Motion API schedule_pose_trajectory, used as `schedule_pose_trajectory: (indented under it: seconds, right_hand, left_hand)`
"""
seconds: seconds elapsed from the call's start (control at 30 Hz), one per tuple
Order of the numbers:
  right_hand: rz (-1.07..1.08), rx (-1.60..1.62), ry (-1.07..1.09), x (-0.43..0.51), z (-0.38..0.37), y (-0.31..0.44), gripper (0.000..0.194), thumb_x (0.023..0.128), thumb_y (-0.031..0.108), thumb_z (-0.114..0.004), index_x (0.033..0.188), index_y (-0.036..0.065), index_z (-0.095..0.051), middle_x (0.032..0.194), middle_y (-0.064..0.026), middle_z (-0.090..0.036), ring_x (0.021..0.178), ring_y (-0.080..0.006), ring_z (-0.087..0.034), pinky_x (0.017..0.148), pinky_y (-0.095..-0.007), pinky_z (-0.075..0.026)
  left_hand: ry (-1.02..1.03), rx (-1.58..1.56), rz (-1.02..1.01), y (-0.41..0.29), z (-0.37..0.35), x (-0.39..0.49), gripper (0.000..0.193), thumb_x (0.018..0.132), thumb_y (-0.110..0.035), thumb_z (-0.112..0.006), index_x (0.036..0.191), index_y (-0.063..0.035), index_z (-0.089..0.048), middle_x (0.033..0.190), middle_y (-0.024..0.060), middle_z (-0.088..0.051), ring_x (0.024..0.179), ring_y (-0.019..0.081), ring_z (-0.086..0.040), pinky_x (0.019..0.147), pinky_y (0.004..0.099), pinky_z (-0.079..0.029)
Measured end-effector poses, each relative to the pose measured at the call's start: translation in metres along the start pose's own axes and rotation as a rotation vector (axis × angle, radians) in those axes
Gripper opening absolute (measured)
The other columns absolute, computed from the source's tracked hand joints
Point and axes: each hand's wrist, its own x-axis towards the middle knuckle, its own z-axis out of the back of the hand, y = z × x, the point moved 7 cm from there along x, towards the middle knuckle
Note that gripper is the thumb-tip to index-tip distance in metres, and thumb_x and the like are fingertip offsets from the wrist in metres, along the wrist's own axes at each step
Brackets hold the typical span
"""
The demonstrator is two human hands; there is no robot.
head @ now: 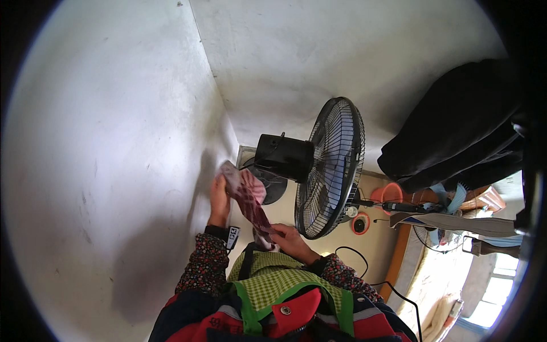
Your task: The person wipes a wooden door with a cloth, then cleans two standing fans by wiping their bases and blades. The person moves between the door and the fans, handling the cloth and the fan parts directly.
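Stretched between my hands is a pink and dark-red cloth. My left hand grips its upper end close to the white wall, and the fingers are partly behind the fabric. At the lower end, my right hand pinches the cloth in front of the green checked apron. Just beyond my hands stands a black pedestal fan seen from behind and above. Its round wire grille faces right, and the blades inside look still. The cloth overlaps part of the fan's dark round base in the picture.
White walls meet in a corner behind the fan. Dark clothing hangs at the right, near belts. On the floor are an orange-red basket and a small red-rimmed container. A black cable runs at lower right beside a bed.
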Motion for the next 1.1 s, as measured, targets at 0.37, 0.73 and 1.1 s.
schedule_pose_trajectory:
  seconds: [0.37,0.73,1.1]
  right_hand:
    - [0.234,0.260,-0.062,-0.001,-0.003,0.046,0.028,0.095,0.003,-0.060,0.123,-0.003,-0.060,0.102,-0.0023,-0.065,0.092,-0.0098,-0.059,0.081,-0.0269,-0.050]
    - [0.203,0.185,-0.316,-0.002,0.023,0.050,0.025,0.092,0.009,-0.062,0.114,-0.003,-0.060,0.084,-0.0101,-0.064,0.075,-0.0109,-0.058,0.068,-0.0280,-0.049]
    - [0.289,0.046,-0.347,0.010,0.049,0.077,0.020,0.088,0.003,-0.064,0.108,-0.002,-0.062,0.087,-0.0090,-0.064,0.076,-0.0141,-0.058,0.068,-0.0277,-0.047]
  left_hand:
    - [0.349,0.686,-0.506,-0.177,-0.183,0.007,0.023,0.101,-0.011,-0.050,0.115,0.0007,-0.063,0.097,0.0063,-0.067,0.092,0.0106,-0.058,0.082,0.0277,-0.047]
    - [1.277,1.354,0.166,-0.014,-0.224,0.091,0.039,0.100,-0.030,-0.049,0.122,-0.0018,-0.064,0.114,0.0107,-0.071,0.104,0.0202,-0.064,0.095,0.0343,-0.047]
    - [0.714,0.738,-0.020,-0.010,-0.125,0.137,0.030,0.098,-0.024,-0.051,0.111,-0.0017,-0.067,0.103,0.0087,-0.070,0.093,0.0229,-0.068,0.086,0.0370,-0.053]
